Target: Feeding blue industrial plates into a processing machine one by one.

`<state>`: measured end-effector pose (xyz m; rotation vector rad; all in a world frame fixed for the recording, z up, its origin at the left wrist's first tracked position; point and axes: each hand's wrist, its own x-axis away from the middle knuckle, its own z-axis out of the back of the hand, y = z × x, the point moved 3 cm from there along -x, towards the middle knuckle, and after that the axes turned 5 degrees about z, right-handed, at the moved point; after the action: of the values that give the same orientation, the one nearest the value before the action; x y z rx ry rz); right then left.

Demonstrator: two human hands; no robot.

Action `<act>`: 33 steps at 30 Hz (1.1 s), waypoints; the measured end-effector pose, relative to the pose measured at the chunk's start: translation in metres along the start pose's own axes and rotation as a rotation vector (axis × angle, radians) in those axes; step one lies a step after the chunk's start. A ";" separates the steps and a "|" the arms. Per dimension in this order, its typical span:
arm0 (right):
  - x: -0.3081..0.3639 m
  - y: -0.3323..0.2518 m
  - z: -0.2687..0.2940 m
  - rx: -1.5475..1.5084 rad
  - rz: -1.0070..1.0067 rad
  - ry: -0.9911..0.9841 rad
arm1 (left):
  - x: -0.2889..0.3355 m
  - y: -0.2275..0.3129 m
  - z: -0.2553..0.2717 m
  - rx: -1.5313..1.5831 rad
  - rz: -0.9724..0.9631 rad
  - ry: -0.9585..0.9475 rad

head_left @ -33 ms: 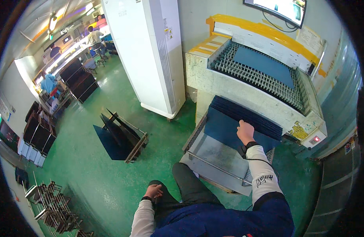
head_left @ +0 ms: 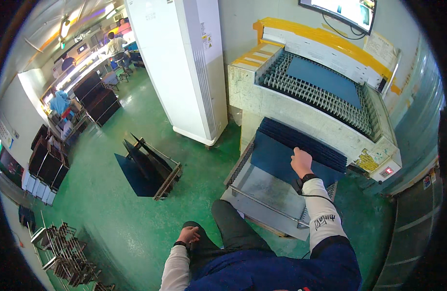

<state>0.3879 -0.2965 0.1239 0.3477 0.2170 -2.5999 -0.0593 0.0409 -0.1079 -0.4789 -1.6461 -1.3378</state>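
Note:
A row of thin dark blue panels (head_left: 272,153) stands tilted, one behind another, in a slotted metal rack (head_left: 267,186) at the right. At the top edge of the front panel my right hand (head_left: 301,162) is closed, its fingers curled over that edge; the fingertips are partly hidden. My left hand (head_left: 188,235) rests by my left knee with its fingers loosely curled, and I see nothing in it. Behind the rack, one lighter blue panel (head_left: 325,81) lies flat on the rollers (head_left: 281,72) of a conveyor machine (head_left: 306,109).
Left of my knees, a small rack (head_left: 167,182) on the green floor (head_left: 104,194) holds a few dark panels. A tall white cabinet unit (head_left: 184,72) stands ahead. Stacked metal frames (head_left: 68,250) sit lower left. Loaded racks (head_left: 97,97) and people at a lit bench are far left.

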 end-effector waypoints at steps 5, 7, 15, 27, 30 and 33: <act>0.001 0.001 0.001 0.006 -0.015 -0.001 | -0.001 0.000 -0.001 0.025 0.005 -0.003; 0.001 -0.001 0.002 0.002 -0.013 0.000 | -0.001 -0.001 -0.001 0.051 0.013 0.003; 0.001 -0.002 0.003 0.010 -0.006 0.010 | 0.007 0.005 -0.003 0.002 -0.020 -0.001; 0.001 -0.002 0.002 -0.019 -0.010 0.025 | -0.002 0.000 0.000 -0.010 -0.001 -0.007; 0.001 -0.002 0.003 -0.020 -0.015 0.020 | -0.003 -0.001 0.000 0.012 0.007 -0.006; 0.001 -0.003 0.005 -0.022 -0.021 0.017 | -0.002 -0.001 0.000 0.005 0.006 0.000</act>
<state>0.3844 -0.2958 0.1284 0.3617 0.2561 -2.6136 -0.0591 0.0414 -0.1102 -0.4802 -1.6462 -1.3292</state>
